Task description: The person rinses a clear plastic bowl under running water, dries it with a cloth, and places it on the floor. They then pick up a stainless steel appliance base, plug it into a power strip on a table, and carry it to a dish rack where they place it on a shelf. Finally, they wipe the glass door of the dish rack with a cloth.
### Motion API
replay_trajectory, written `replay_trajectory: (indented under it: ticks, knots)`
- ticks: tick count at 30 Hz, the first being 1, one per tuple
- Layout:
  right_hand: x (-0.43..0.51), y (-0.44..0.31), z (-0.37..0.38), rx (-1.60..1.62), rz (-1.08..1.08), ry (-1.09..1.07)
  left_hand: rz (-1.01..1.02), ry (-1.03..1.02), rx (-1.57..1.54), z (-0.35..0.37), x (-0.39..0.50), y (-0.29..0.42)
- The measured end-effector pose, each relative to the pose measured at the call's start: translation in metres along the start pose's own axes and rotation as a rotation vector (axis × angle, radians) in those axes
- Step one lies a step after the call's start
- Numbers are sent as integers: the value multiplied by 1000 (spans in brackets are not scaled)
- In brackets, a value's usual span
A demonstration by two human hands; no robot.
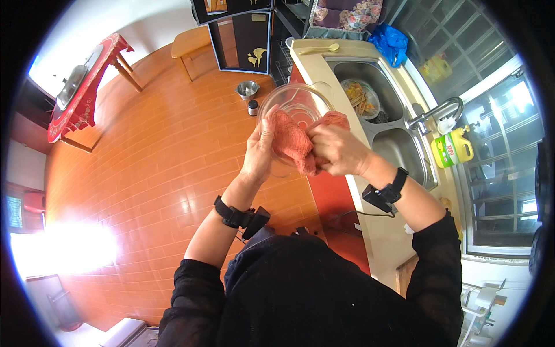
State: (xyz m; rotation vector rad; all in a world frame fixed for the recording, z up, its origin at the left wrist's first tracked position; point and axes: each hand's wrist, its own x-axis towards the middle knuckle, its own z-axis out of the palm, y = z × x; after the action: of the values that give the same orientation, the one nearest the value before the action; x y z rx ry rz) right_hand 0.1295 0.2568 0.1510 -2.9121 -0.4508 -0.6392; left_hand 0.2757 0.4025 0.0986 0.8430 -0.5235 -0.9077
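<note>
A clear, round bowl or lid point(299, 97), see-through like glass or plastic, is held up in front of me, beside the counter's edge. My left hand point(259, 149) grips its left rim, thumb on top. An orange-red cloth point(292, 141) lies against the clear vessel between my hands. Bunched in the fingers of my right hand point(338, 149) is the right part of this cloth. The cloth hides part of the vessel's near side, so its exact shape cannot be told. Both wrists wear black straps with small devices.
To the right runs a cream counter point(342, 95) with a double steel sink point(396, 145), a faucet point(438, 110), a yellow detergent jug point(451, 147) and a blue plastic bag point(390, 43). Food scraps point(357, 97) lie in the far basin. A metal pot point(247, 90) and a small jar point(253, 107) stand beyond my left hand.
</note>
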Motion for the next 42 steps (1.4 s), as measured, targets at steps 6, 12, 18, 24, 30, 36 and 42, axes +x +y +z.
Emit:
replay_trajectory:
  ticks: [6, 12, 18, 24, 30, 36, 42]
  knots:
    - [-5, 26, -24, -71, 796, 468, -186, -73, -62, -3, -7, 5]
    - [9, -8, -25, 177, 850, 410, -103, -29, -90, 6, -2, 2]
    - [31, -26, 17, -178, 499, 120, -38, 88, 88, 36, -9, -1]
    - [37, -9, 34, -109, 783, 181, -50, 141, 116, 28, -17, -10]
    - [27, 5, 10, 91, 1020, 319, -38, 166, 33, 8, -18, -6]
    - [27, -1, 0, 58, 436, 242, -66, 136, 8, 10, -19, 2]
    - [15, 6, 14, -63, 580, 131, 14, 81, 123, 17, -18, 0]
